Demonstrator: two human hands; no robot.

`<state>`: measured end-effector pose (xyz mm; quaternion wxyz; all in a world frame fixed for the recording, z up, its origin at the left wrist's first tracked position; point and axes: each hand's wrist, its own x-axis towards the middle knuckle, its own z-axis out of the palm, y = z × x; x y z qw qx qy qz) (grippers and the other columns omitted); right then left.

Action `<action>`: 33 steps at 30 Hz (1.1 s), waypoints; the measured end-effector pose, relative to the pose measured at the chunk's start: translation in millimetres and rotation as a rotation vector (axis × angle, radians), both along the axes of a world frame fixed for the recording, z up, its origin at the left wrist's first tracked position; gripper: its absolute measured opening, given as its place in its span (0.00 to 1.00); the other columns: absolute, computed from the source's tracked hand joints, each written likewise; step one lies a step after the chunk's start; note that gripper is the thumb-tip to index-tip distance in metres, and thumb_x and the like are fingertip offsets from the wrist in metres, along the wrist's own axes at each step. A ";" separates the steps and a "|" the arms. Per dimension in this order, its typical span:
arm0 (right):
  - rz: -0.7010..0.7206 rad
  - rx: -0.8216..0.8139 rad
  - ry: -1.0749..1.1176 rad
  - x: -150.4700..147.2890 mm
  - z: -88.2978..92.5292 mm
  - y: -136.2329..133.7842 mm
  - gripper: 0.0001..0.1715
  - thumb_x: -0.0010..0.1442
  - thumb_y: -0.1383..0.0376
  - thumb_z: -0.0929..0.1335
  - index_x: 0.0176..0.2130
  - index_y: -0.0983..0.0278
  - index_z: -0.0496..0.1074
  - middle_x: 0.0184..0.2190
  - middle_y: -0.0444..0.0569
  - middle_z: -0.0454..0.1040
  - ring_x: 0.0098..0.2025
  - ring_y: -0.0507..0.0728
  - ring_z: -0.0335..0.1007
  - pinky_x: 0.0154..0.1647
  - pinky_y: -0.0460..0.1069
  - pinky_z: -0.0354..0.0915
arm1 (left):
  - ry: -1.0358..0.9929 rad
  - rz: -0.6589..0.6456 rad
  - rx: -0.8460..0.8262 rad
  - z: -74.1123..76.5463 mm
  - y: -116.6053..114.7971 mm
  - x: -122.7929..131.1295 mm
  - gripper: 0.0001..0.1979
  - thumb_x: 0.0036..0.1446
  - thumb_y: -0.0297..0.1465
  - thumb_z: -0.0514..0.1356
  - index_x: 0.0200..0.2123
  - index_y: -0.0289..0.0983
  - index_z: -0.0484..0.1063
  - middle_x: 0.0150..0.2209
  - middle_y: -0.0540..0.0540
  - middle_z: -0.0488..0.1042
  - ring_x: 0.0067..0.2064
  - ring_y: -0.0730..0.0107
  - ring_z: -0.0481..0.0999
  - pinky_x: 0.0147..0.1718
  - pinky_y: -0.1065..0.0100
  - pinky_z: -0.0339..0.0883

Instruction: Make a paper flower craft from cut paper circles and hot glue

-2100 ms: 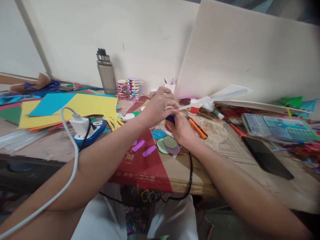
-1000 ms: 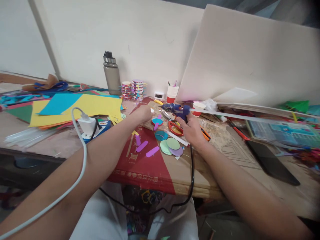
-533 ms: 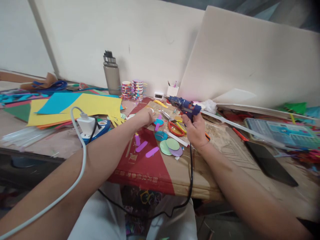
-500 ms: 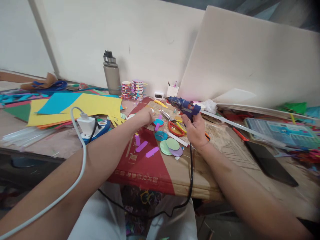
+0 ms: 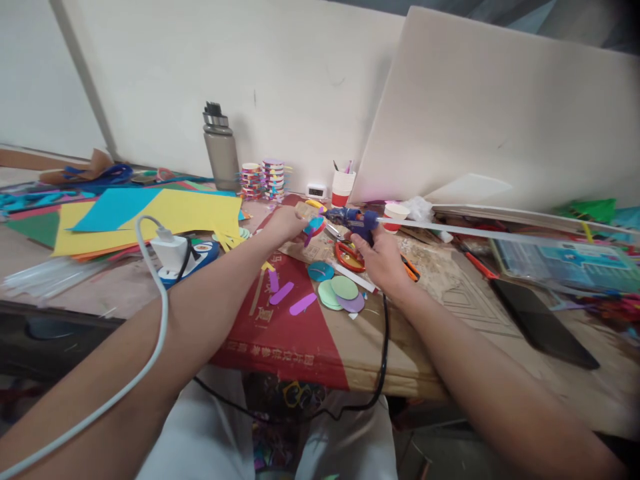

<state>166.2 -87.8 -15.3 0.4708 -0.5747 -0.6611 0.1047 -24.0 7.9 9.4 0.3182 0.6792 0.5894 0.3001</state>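
Observation:
My right hand (image 5: 383, 257) grips the handle of a blue hot glue gun (image 5: 353, 218) with a long clear glue stick (image 5: 465, 231) sticking out to the right; its nozzle points left at a small paper piece. My left hand (image 5: 286, 223) pinches that piece, a teal circle with a purple strip (image 5: 313, 227), just above the cardboard sheet (image 5: 320, 337). The gun's black cord (image 5: 383, 347) runs down off the table edge. Cut paper circles (image 5: 340, 293) and purple strips (image 5: 293, 300) lie below my hands.
Red-handled scissors (image 5: 349, 257) lie under the gun. An orange cutter (image 5: 411, 268), grey water bottle (image 5: 216, 150), stacked paper pieces (image 5: 265, 179), red-and-white cup (image 5: 341, 187), yellow and blue paper sheets (image 5: 150, 210), a charger with white cable (image 5: 167, 250) and a black phone (image 5: 540, 313) surround them.
My right hand lowered the glue gun from its raised position back down level, nozzle toward the paper piece. My left hand lifted that piece slightly toward the nozzle.

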 end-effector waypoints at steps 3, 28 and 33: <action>-0.015 -0.038 -0.048 0.8 -1.1 1.9 0.19 0.61 0.57 0.64 0.47 0.64 0.70 0.36 0.55 0.78 0.37 0.62 0.72 0.41 0.55 0.66 | -0.184 0.017 -0.038 0.2 -1.9 4.2 0.10 0.50 0.21 0.62 0.20 0.34 0.66 0.18 0.49 0.69 0.20 0.74 0.70 0.25 0.71 0.66; -0.131 0.049 -0.088 4.5 5.7 1.1 0.17 0.62 0.58 0.62 0.43 0.66 0.72 0.38 0.57 0.78 0.39 0.62 0.72 0.45 0.55 0.64 | -0.714 -0.195 -0.205 -3.9 -4.3 14.1 0.04 0.53 0.22 0.64 0.27 0.32 0.77 0.26 0.46 0.77 0.27 0.73 0.75 0.38 0.63 0.74; -0.144 0.052 -0.083 4.2 6.5 0.7 0.19 0.62 0.58 0.63 0.46 0.67 0.72 0.38 0.58 0.78 0.40 0.63 0.73 0.45 0.56 0.65 | -0.746 -0.203 -0.219 -3.6 -6.6 14.3 0.03 0.53 0.22 0.64 0.27 0.33 0.76 0.26 0.46 0.77 0.27 0.74 0.75 0.37 0.66 0.74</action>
